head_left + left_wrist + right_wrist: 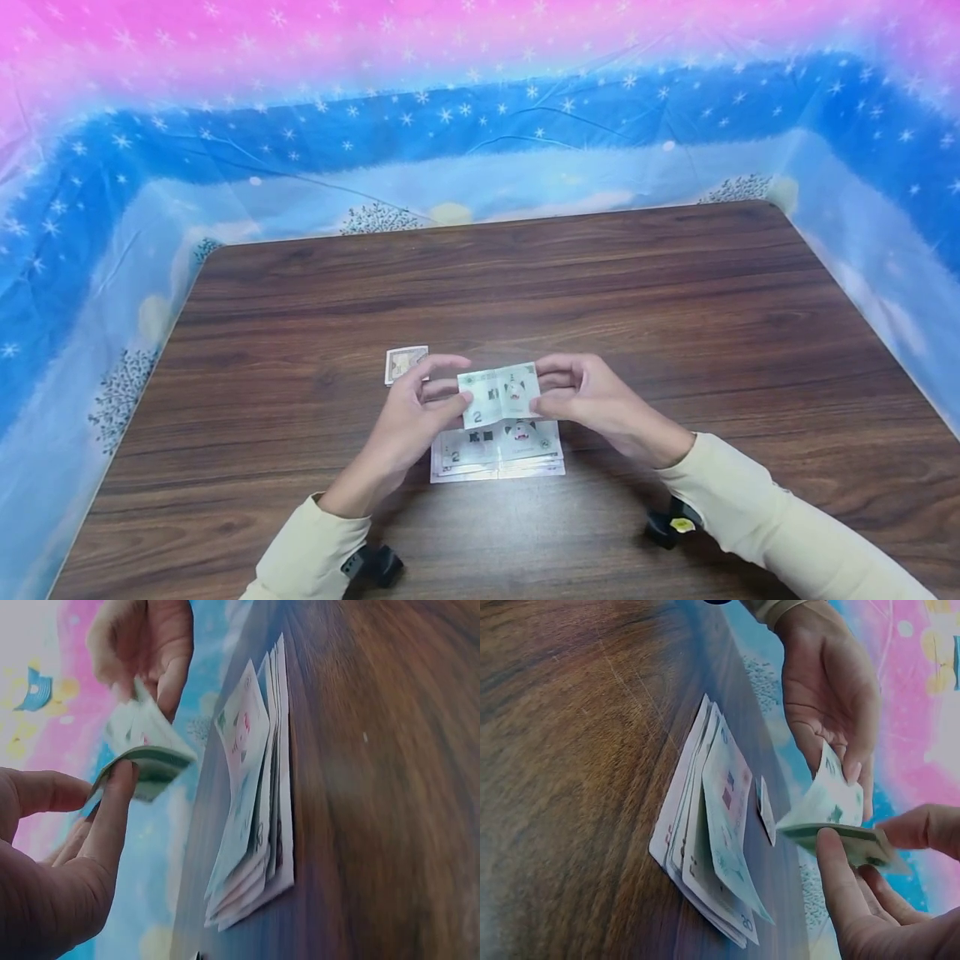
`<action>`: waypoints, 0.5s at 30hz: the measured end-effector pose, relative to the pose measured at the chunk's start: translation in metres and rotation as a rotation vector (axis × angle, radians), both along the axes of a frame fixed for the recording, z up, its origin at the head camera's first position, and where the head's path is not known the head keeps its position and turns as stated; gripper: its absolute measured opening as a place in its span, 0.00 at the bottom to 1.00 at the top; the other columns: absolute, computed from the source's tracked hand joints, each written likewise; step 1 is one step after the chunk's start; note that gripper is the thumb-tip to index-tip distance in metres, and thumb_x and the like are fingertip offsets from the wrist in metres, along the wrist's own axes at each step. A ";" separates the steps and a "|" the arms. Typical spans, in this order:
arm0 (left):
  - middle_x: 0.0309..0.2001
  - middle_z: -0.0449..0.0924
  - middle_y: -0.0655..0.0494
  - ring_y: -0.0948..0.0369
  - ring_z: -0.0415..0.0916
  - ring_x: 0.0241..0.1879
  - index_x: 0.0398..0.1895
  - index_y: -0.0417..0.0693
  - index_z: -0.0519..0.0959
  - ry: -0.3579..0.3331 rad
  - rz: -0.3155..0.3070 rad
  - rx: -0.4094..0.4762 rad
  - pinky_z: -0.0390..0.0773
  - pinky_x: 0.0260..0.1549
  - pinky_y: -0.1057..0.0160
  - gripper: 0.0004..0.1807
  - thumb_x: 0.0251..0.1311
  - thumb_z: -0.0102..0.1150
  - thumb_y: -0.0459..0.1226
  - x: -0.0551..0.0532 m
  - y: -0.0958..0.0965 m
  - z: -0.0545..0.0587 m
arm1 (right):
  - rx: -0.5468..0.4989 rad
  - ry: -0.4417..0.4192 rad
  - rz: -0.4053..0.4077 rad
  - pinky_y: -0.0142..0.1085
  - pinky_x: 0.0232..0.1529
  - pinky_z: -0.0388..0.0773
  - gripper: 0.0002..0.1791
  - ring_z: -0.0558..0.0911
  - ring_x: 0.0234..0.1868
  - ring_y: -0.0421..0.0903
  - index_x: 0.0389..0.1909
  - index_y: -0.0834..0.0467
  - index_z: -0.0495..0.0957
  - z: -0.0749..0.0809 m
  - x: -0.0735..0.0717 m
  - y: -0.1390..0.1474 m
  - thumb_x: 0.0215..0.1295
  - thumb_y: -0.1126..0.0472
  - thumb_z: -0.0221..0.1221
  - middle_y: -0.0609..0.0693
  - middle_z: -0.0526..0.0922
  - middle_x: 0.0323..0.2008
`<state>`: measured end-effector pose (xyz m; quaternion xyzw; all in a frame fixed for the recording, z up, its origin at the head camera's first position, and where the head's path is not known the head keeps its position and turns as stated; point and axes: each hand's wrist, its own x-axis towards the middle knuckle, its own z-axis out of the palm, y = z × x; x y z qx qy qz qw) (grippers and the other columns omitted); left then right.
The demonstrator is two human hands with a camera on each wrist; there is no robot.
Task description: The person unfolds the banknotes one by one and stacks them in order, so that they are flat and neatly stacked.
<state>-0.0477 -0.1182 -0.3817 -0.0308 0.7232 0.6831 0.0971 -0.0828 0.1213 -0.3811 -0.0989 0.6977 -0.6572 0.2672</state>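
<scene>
Both hands hold up one pale green banknote (498, 395), marked with a 2 and creased down its middle. My left hand (408, 417) pinches its left end between thumb and fingers, and my right hand (600, 404) pinches the right end. Just below it lies a stack of creased banknotes (497, 461), with another green 2 note on top. Seen from the side in the left wrist view, the stack (251, 802) fans slightly, its top note bowed upward. In the right wrist view a note under the top one carries a 20.
A small folded brown note (405, 363) lies on the table beyond my left hand, partly covered by its fingers. The dark wooden table (637, 292) is bordered by a pink and blue snowflake cloth (480, 117) at the back and sides.
</scene>
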 end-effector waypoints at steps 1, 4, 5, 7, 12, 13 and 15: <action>0.59 0.77 0.44 0.52 0.84 0.46 0.58 0.39 0.77 -0.008 0.009 -0.011 0.85 0.43 0.56 0.21 0.61 0.63 0.26 0.000 -0.002 0.000 | 0.001 0.002 -0.007 0.39 0.50 0.83 0.27 0.86 0.46 0.50 0.59 0.74 0.72 0.000 0.000 0.001 0.57 0.72 0.62 0.64 0.85 0.47; 0.54 0.81 0.44 0.55 0.85 0.42 0.56 0.39 0.78 -0.028 0.025 -0.033 0.84 0.41 0.59 0.19 0.61 0.64 0.27 0.000 -0.006 0.000 | -0.007 -0.006 -0.031 0.39 0.49 0.84 0.24 0.87 0.45 0.52 0.57 0.73 0.72 -0.001 0.001 0.001 0.57 0.74 0.61 0.64 0.86 0.46; 0.51 0.83 0.44 0.55 0.85 0.40 0.55 0.38 0.78 -0.036 0.029 -0.039 0.83 0.39 0.59 0.19 0.61 0.65 0.27 0.000 -0.008 0.000 | -0.005 -0.009 -0.038 0.40 0.48 0.84 0.24 0.87 0.44 0.52 0.56 0.73 0.72 -0.001 0.002 0.001 0.57 0.75 0.61 0.64 0.86 0.46; 0.44 0.86 0.45 0.57 0.85 0.36 0.54 0.38 0.80 -0.046 0.027 -0.074 0.82 0.37 0.62 0.18 0.60 0.66 0.28 0.000 -0.010 0.000 | 0.007 -0.014 -0.053 0.39 0.46 0.85 0.23 0.87 0.43 0.52 0.55 0.72 0.73 -0.002 0.003 0.002 0.57 0.75 0.62 0.64 0.86 0.46; 0.32 0.86 0.52 0.63 0.78 0.26 0.50 0.39 0.83 -0.048 -0.022 -0.200 0.77 0.25 0.68 0.16 0.57 0.69 0.28 0.000 -0.015 -0.002 | 0.111 0.092 -0.032 0.31 0.32 0.82 0.25 0.84 0.30 0.44 0.53 0.71 0.74 -0.006 0.005 0.003 0.53 0.76 0.67 0.58 0.87 0.37; 0.31 0.86 0.52 0.63 0.76 0.24 0.49 0.40 0.84 -0.045 -0.040 -0.229 0.75 0.23 0.68 0.16 0.57 0.69 0.28 0.000 -0.016 -0.002 | 0.151 0.145 -0.018 0.30 0.28 0.80 0.24 0.82 0.28 0.42 0.52 0.70 0.75 -0.006 0.005 0.003 0.53 0.76 0.69 0.56 0.85 0.34; 0.30 0.85 0.53 0.64 0.75 0.24 0.48 0.42 0.85 -0.017 -0.077 -0.300 0.75 0.23 0.68 0.15 0.56 0.71 0.29 0.000 -0.017 -0.004 | 0.254 0.259 0.008 0.29 0.24 0.75 0.23 0.78 0.24 0.40 0.49 0.67 0.77 -0.008 0.006 0.002 0.50 0.74 0.72 0.51 0.82 0.29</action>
